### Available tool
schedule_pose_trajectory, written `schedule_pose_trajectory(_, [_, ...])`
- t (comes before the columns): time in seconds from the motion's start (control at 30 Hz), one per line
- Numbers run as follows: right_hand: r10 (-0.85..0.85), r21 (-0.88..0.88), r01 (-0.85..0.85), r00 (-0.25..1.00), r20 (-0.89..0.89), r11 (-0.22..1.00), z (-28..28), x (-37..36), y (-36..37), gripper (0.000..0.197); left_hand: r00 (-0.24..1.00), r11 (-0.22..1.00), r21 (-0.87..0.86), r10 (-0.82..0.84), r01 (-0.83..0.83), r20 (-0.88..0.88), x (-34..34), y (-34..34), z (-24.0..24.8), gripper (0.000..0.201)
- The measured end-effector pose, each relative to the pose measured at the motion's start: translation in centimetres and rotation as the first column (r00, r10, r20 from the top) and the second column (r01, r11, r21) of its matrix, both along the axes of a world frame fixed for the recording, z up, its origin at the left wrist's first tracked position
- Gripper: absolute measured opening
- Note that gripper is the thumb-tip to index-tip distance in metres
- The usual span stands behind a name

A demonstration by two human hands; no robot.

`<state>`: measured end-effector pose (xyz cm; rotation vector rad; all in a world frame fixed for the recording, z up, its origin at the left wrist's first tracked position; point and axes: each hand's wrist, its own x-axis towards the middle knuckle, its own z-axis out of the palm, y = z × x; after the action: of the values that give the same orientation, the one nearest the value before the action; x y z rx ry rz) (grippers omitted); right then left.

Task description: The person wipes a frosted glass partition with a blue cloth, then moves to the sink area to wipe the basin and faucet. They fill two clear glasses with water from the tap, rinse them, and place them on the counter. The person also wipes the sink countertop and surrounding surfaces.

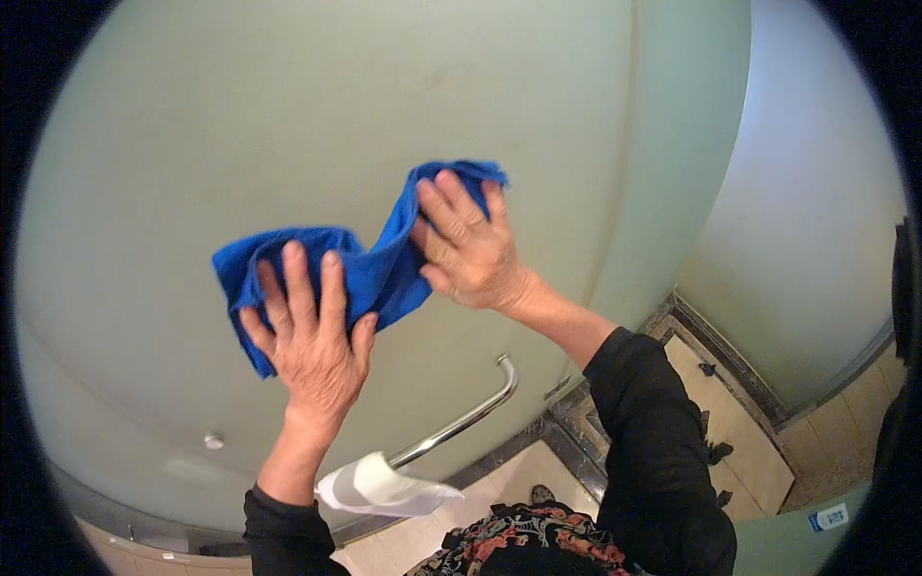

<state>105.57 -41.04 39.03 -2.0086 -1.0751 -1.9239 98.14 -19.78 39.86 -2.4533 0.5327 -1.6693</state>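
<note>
A bright blue cloth (pixel 384 264) is spread in a crumpled band against a frosted, pale green glass panel (pixel 288 115). Flat on the cloth's left part lies my left hand (pixel 312 350), fingers spread and pointing up. My right hand (pixel 473 245) presses the cloth's upper right part, its fingers slightly apart. Between the two hands the cloth is twisted into folds. Both palms are hidden, and neither hand is visibly wrapped round the cloth.
Below my hands, a curved metal handle bar (pixel 461 422) juts from the glass, with a white cloth (pixel 384 488) draped over its lower end. A small round metal knob (pixel 213 441) sits at lower left. Tiled floor with dark borders (pixel 567 456) and another frosted panel (pixel 797 240) are on the right.
</note>
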Motion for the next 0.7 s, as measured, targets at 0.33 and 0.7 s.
schedule_pose_trajectory(0.33, [-0.16, 0.148, 0.125, 0.954, 0.255, 0.981, 16.4, 5.4, -12.2, 0.055, 0.842, 0.992, 0.12, -0.037, -0.033, 0.538, 7.9, -11.2, 18.7, 0.053])
schedule_pose_trajectory(0.7, [-0.131, 0.261, 0.128, 0.991, -0.005, 0.957, -2.9, 6.2, -18.7, 0.038, 0.967, 0.969, 0.12, -0.193, 0.214, -0.167, 5.7, -19.8, 1.0, 0.072])
